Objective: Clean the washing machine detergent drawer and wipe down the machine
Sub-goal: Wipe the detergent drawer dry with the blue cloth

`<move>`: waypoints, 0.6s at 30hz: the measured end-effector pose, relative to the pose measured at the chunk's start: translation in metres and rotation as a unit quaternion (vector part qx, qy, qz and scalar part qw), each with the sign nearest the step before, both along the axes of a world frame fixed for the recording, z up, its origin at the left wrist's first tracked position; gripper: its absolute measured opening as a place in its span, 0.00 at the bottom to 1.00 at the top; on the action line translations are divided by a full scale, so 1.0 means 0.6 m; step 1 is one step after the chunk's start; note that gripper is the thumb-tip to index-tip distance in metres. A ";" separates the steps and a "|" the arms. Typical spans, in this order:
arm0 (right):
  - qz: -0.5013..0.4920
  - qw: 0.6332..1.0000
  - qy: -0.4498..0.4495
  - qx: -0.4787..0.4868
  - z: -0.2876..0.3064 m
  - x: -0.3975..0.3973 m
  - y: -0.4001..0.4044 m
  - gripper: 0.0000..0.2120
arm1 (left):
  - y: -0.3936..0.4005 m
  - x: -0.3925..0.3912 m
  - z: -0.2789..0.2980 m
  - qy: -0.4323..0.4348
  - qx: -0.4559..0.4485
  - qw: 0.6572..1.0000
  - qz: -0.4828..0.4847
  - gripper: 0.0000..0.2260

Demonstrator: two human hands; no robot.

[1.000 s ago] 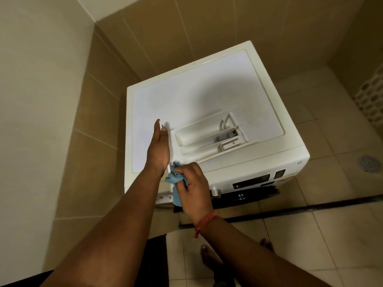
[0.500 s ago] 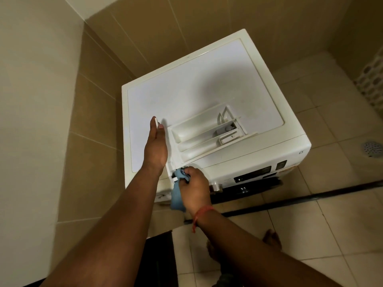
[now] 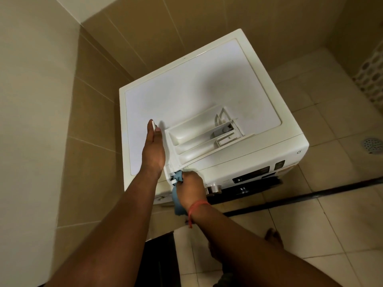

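A white washing machine (image 3: pixel 207 83) stands in the corner, seen from above. Its white detergent drawer (image 3: pixel 199 133) lies loose on the lid, near the front edge, compartments facing up. My left hand (image 3: pixel 153 150) rests on the lid with straight fingers, edge-on against the drawer's left end. My right hand (image 3: pixel 191 188) grips a blue cloth (image 3: pixel 178 200) and pushes a bunched corner of it into the drawer slot at the machine's front top left. The rest of the cloth hangs below my fist.
Tiled walls close in on the machine's left and back. A round silver dial (image 3: pixel 213 188) and a dark control display (image 3: pixel 255 176) sit right of my right hand. A floor drain (image 3: pixel 372 144) and a perforated basket (image 3: pixel 373 75) lie at the far right. My feet show below.
My right hand with the cloth has moved down from the lid's front edge into the slot on the machine's front. The left hand has stayed against the drawer.
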State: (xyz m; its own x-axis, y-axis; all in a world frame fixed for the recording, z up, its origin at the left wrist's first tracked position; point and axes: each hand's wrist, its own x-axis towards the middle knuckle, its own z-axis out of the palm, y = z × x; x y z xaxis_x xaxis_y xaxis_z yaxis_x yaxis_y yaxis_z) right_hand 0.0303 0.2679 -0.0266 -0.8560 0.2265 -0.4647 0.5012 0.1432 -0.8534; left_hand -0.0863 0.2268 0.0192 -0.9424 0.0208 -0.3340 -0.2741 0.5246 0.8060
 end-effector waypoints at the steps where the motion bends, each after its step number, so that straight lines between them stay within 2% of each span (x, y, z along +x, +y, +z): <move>1: -0.003 1.000 -0.014 0.012 0.000 -0.005 -0.005 0.10 | 0.001 0.001 0.001 0.003 0.001 1.000 -0.002 0.21; 4: -0.002 0.999 -0.048 -0.001 0.003 0.000 0.000 0.11 | 0.001 0.001 0.000 0.003 0.001 1.000 -0.001 0.21; 12: -0.052 0.993 -0.052 -0.095 0.004 -0.004 0.003 0.11 | 0.002 0.002 0.002 0.002 0.008 1.000 0.000 0.21; 18: -0.021 0.993 -0.074 -0.086 -0.005 0.006 0.012 0.11 | 0.000 0.000 0.000 -0.002 0.014 1.000 0.004 0.21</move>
